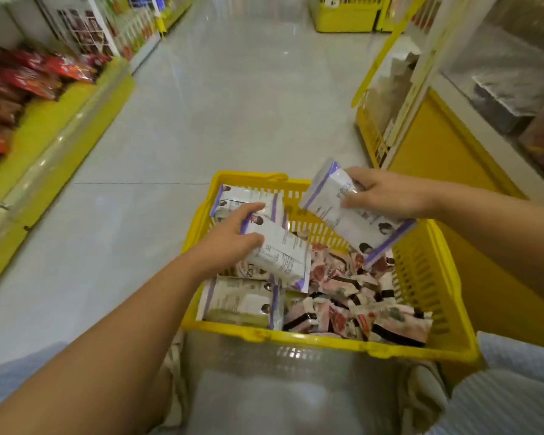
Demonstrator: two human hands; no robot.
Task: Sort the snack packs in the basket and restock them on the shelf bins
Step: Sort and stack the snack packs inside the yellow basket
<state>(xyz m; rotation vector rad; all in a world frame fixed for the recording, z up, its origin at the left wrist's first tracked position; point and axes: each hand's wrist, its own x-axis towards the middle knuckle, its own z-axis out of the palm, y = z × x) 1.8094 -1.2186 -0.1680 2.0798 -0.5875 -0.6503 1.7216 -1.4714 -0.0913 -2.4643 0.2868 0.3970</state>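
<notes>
Hands both loaded. Left hand curled round purple-edged snack pack low inside yellow basket; right hand pinched second pack above basket's far rim. Risk judged: glossy wrap slipping, pack dropped among pink packs at basket's right, undoing sort.

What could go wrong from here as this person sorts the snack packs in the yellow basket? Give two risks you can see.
1. The right hand holds the raised purple-edged pack by one end, tilted over the pink packs; it may slip and land among them, undoing the sorting.
2. The left hand grips the lower purple-edged pack, so no hand is free to steady the yellow basket.
</notes>
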